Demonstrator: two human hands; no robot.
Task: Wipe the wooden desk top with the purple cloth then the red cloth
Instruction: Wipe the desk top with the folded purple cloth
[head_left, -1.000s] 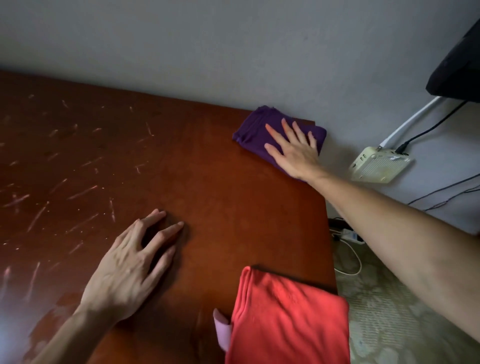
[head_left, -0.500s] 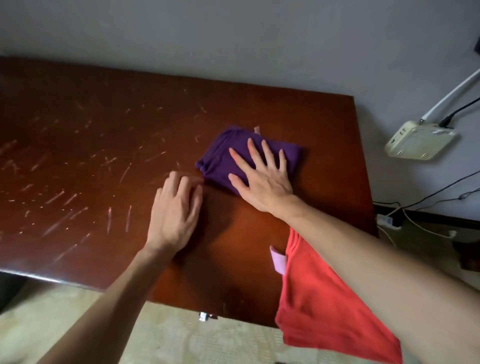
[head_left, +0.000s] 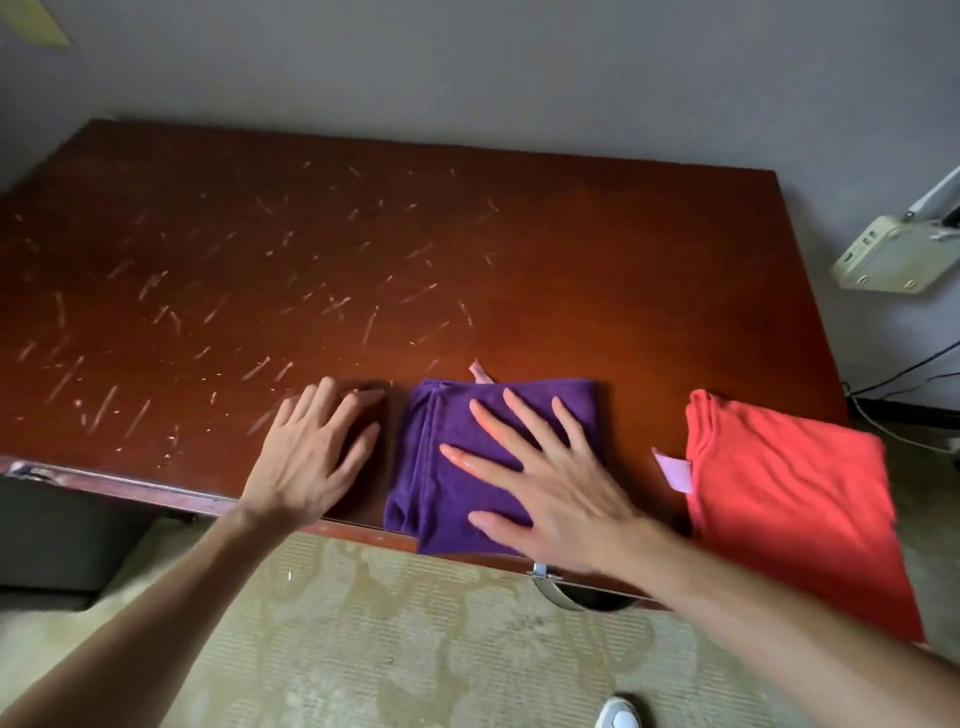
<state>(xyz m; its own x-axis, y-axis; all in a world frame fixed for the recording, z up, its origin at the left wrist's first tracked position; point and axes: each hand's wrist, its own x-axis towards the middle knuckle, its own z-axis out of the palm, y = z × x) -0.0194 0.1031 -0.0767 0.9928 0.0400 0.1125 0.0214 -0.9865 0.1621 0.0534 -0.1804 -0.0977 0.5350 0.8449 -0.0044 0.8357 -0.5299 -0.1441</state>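
Note:
The wooden desk top (head_left: 415, 218) is reddish brown with many pale scratches on its left half. A folded purple cloth (head_left: 447, 467) lies at the front edge, its near corner hanging slightly over. My right hand (head_left: 540, 483) presses flat on it with fingers spread. My left hand (head_left: 317, 452) rests flat on the bare wood just left of the cloth, fingers apart. A folded red cloth (head_left: 789, 509) with a pale pink tag lies at the front right corner, draping over the edge.
A grey wall runs behind the desk. A cream box (head_left: 888, 260) with cables hangs on the wall at the right. A metal drawer handle (head_left: 556, 587) sits under the front edge. Patterned floor (head_left: 415, 649) lies below, with a white shoe tip (head_left: 618, 717).
My right hand has dragged the purple cloth from the far right corner toward the front edge. My left hand stayed on the wood beside it. The view pulled back.

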